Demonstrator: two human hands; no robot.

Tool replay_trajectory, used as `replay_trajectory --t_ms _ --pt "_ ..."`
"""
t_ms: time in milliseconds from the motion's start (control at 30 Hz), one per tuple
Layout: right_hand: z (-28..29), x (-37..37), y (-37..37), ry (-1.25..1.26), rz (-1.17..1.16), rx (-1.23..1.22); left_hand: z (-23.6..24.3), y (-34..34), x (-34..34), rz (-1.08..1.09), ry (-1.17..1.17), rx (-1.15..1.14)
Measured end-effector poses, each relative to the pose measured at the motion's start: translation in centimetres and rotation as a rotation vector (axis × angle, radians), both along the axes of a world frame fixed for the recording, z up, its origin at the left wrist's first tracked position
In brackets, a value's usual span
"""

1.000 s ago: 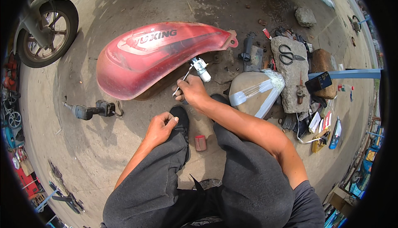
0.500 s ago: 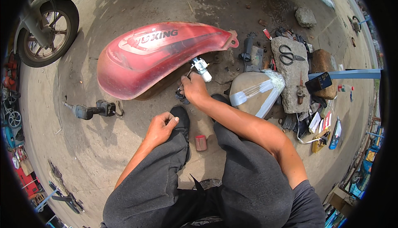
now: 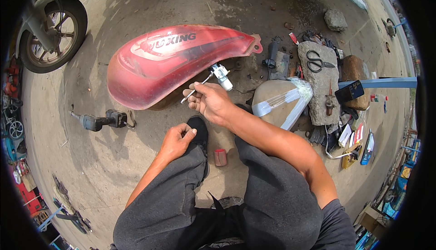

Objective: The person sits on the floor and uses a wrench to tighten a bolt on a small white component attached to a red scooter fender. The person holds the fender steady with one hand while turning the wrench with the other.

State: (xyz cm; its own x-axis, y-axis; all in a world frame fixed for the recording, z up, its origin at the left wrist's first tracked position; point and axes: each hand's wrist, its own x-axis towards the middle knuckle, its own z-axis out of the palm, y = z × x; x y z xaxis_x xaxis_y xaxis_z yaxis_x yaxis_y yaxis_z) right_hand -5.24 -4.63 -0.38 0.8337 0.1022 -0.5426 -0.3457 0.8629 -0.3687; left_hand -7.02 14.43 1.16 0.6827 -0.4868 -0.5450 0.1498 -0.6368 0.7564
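My right hand (image 3: 205, 102) has its fingers curled around a slim metal wrench (image 3: 187, 97) that slants up to a silver-and-white valve fitting (image 3: 221, 76) on the lower edge of a red fuel tank (image 3: 150, 63), which lies on the concrete ground. My left hand (image 3: 179, 138) rests over my left knee above a black shoe, its fingers loosely curled with no object visible in them. A red cylinder (image 3: 220, 157) stands between my feet. A tan tank (image 3: 272, 97) with strips of tape lies beside my right forearm.
A motorcycle wheel (image 3: 51, 38) is at upper left, a power tool (image 3: 102, 120) below it. At right, scissors (image 3: 320, 61) and a rusty part (image 3: 329, 102) lie on a stone slab (image 3: 318, 82), amid a brown block (image 3: 354, 68), a dark phone (image 3: 349, 91), boxes and small parts.
My right hand has rolled palm upward and shifted slightly left, so more of its fingers and the wrench show. My left hand has stayed in place.
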Motion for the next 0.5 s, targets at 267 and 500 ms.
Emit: replay_trajectory --t_ms 267,500 --pt "-2.2 -0.2 0.4 0.053 0.110 -0.666 -0.3 0.0 -0.1 -0.001 -0.013 -0.009" --pt "-3.1 0.3 0.6 0.065 0.090 -0.909 -0.4 0.1 -0.1 0.001 -0.016 0.002"
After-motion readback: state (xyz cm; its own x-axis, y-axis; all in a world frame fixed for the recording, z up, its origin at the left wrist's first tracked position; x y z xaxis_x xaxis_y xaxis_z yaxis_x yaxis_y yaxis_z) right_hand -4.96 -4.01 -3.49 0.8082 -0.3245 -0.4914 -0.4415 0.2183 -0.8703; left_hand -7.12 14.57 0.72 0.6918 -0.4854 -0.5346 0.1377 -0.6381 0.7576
